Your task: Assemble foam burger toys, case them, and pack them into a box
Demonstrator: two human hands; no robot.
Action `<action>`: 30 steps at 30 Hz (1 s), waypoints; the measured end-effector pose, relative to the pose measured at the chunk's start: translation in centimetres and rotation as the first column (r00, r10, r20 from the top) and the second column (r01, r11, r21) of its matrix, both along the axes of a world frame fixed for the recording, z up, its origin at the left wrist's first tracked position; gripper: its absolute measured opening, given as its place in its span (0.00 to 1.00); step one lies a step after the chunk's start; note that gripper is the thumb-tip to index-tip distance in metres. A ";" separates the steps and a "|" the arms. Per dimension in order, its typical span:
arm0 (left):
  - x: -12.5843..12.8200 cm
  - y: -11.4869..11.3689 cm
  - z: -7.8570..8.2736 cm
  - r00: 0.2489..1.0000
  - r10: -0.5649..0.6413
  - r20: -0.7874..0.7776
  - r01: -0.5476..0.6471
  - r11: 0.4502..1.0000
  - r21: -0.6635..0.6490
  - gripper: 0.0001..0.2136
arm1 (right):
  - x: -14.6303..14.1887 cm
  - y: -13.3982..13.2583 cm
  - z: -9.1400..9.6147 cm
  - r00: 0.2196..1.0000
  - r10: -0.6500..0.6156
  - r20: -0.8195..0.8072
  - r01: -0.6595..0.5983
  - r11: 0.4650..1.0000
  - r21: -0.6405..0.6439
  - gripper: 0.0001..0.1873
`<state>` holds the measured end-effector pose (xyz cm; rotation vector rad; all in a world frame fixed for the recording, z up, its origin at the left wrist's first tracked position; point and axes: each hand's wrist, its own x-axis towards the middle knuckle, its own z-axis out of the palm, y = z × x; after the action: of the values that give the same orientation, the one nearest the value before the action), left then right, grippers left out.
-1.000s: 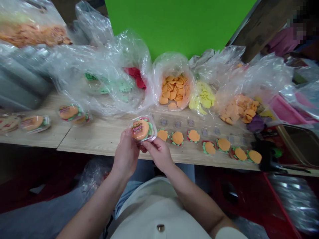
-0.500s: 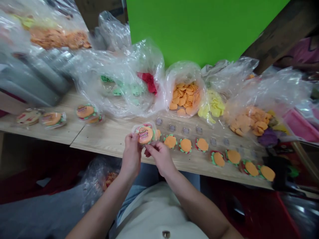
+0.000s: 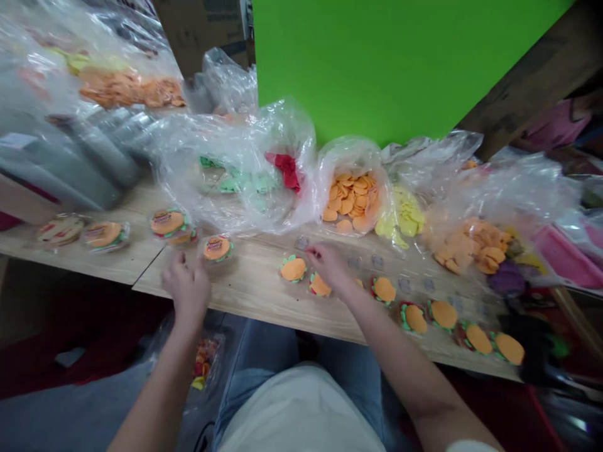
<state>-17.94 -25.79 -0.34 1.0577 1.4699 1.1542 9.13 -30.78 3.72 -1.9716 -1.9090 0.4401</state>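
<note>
My left hand [image 3: 189, 285] is beside a clear pack with a printed toy burger [image 3: 217, 248], its fingers apart and holding nothing. That pack lies flat on the table, just beyond the fingertips. Over the row of clear packs, my right hand [image 3: 332, 267] has its thumb and fingertips drawn together. Whatever they pinch, if anything, is too small to make out. A small greyish clear piece [image 3: 302, 242] lies just left of those fingertips. Below them are an orange-topped toy burger [image 3: 293, 269] and another toy burger [image 3: 320, 285], partly covered by the hand.
More toy burgers [image 3: 414, 318] in open clear packs run along the right front edge. Finished-looking packs [image 3: 104, 235] lie at the left. Behind stand plastic bags of orange discs [image 3: 346, 201], yellow pieces [image 3: 405, 213] and green and red pieces [image 3: 288, 172]. A green panel [image 3: 400, 69] rises behind.
Both hands held the printed burger pack at the middle; it now lies on the table further left, let go. My left hand has moved left, my right hand right and up to the row.
</note>
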 end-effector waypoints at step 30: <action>8.5 -3.6 -1.6 0.933 -0.185 0.307 0.252 0.948 -0.192 0.16 | -3.9 -4.2 -1.4 0.994 -0.014 -0.104 0.040 0.968 0.248 0.19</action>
<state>-9.44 -29.37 -1.96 0.8322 1.1893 0.9095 5.25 -34.96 2.35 -1.7758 -1.7768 0.2716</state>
